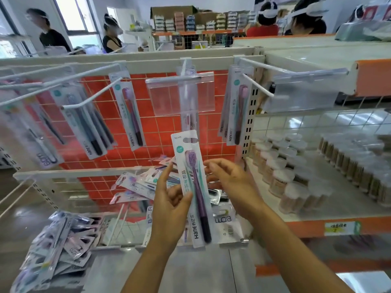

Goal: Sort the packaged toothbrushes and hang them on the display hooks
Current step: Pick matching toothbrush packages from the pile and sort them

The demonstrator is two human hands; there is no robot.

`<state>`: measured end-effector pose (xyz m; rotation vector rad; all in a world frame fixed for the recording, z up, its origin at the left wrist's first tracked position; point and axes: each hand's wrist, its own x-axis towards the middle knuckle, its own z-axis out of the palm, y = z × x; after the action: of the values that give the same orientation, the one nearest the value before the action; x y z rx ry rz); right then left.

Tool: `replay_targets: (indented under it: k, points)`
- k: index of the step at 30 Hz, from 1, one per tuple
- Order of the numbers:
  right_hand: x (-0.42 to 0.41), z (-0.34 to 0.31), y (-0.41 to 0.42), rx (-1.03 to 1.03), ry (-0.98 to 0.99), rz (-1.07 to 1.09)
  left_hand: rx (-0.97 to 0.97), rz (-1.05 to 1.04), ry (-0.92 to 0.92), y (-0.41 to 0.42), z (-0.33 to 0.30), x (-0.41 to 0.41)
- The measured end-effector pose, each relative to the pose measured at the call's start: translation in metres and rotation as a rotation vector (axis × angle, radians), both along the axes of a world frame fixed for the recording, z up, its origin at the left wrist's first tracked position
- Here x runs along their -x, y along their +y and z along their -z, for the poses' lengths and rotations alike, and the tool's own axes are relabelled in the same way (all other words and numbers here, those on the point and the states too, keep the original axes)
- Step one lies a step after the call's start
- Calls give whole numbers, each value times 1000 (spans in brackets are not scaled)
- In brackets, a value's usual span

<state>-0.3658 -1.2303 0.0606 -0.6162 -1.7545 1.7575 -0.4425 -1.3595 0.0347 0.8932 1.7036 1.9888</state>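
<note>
I hold one packaged toothbrush (193, 187) upright in front of the red grid panel (160, 123), its hang-hole end up. My left hand (169, 199) pinches the card along its left edge, thumb on the front and fingers curled behind. My right hand (230, 180) is just beside the card's right edge with the fingers loosely spread; it may brush the back of the pack, but I cannot tell that it grips anything.

By my reckoning the job is partly done. Several hooks already carry packs — the purple brush on the hook left of centre (129, 111), a matching purple one on the right-hand hook (237, 111), darker sets further left (88, 121). Much is left: a loose heap of packs (137, 185) lies on the lower shelf behind my hands, and another pile (57, 246) sits at the lower left.

The pack I hold looks like the right-hand group, so that hook (257, 86) seems its likely home. Its tip juts out toward me with open air around it, though the clear price holder (304, 92) hangs close on its right. The central price holder (179, 94) hangs directly above my pack — I would steer round its lower edge.
</note>
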Motion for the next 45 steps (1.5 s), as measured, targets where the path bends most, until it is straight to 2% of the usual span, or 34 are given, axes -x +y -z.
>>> replay_targets:
  k: [7, 24, 45]
  points:
    - [12, 4, -27, -27, -52, -143, -5, 0, -62, -17, -3, 13]
    - [83, 13, -78, 9, -16, -65, 167, -8, -41, -69, 9, 81]
    - [147, 10, -130, 27, -29, -66, 180, -70, -10, -117, 9, 139]
